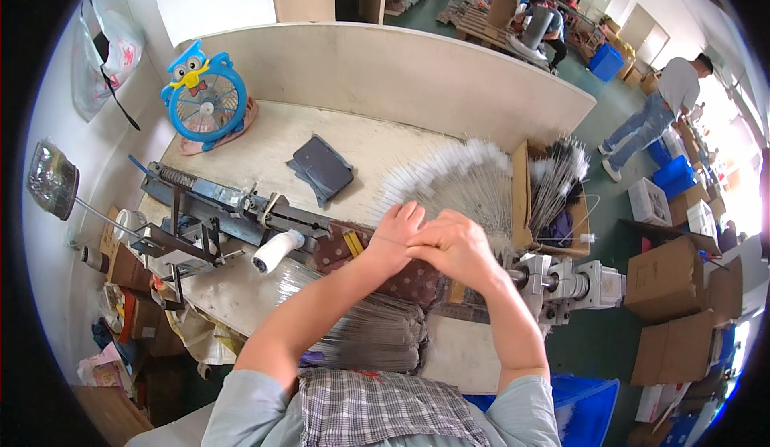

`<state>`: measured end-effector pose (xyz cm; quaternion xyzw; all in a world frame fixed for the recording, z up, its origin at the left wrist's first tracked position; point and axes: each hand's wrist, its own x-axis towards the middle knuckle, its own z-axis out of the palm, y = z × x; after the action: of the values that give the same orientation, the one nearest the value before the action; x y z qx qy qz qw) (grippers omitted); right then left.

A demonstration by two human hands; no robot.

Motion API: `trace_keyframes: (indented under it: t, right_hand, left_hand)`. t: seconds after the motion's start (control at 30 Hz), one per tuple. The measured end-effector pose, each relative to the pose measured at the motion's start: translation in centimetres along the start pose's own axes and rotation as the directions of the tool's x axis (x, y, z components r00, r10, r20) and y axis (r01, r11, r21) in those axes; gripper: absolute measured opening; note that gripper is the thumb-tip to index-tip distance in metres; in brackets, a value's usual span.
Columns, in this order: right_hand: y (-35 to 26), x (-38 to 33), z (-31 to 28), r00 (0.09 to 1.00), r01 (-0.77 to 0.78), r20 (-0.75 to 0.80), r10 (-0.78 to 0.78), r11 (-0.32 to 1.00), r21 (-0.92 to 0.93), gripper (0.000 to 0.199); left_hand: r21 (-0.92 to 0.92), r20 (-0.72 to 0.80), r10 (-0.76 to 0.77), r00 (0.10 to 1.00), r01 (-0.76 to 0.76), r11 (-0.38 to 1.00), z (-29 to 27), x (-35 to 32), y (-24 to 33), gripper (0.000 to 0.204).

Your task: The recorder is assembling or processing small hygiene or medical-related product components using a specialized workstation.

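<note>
My left hand [399, 230] and my right hand [454, 246] meet over the middle of the workbench [265, 142], the right one laid across the left wrist. What the fingers hold is hidden. Just beyond them lies a fan of thin wire brushes with white fluffy tips [453, 176]. Below my forearms rests a thick bundle of bare grey wires [377, 331]. A metal twisting machine [224, 206] with a white-handled lever [277, 251] runs across the bench to my left, and its grey motor end [569, 282] sits to my right.
A cardboard box [553, 206] of more wire brushes stands at the right of the bench. A blue owl-shaped fan [204, 98] and a dark pouch [322, 168] sit farther back. Cardboard boxes [674, 302] and blue crates are on the floor at right, where other people work.
</note>
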<state>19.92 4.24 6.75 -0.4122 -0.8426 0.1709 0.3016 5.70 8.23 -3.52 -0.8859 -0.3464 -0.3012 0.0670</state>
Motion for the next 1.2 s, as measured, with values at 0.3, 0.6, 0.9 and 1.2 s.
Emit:
trace_keyframes:
  t: [0.3, 0.6, 0.9, 1.2]
  right_hand:
    - [-2.7, 4.3, 7.7, 0.998, 0.059, -0.005, -0.059, 0.997, -0.056, 0.009]
    - [-4.6, 6.1, 8.2, 0.988, -0.068, 0.123, 0.091, 0.982, -0.176, 0.008]
    - [-4.2, 3.2, 6.2, 0.978, 0.054, -0.197, -0.072, 0.994, -0.095, 0.008]
    - [-1.8, -0.3, 10.2, 0.953, -0.247, 0.167, 0.252, 0.968, -0.049, 0.021]
  left_hand:
    - [-0.653, 0.701, -0.639, 0.317, 0.646, -0.395, -11.5, -11.8, 1.5, 0.031]
    - [-0.485, 0.593, -0.715, 0.37, 0.873, 0.05, -11.9, -10.0, -1.2, 0.055]
    - [-0.605, 0.486, -0.773, 0.408, 0.795, 0.04, -8.0, -12.4, -1.1, 0.043]
    - [-0.656, 0.46, -0.758, 0.463, 0.752, 0.061, -8.2, -10.7, 0.0, 0.017]
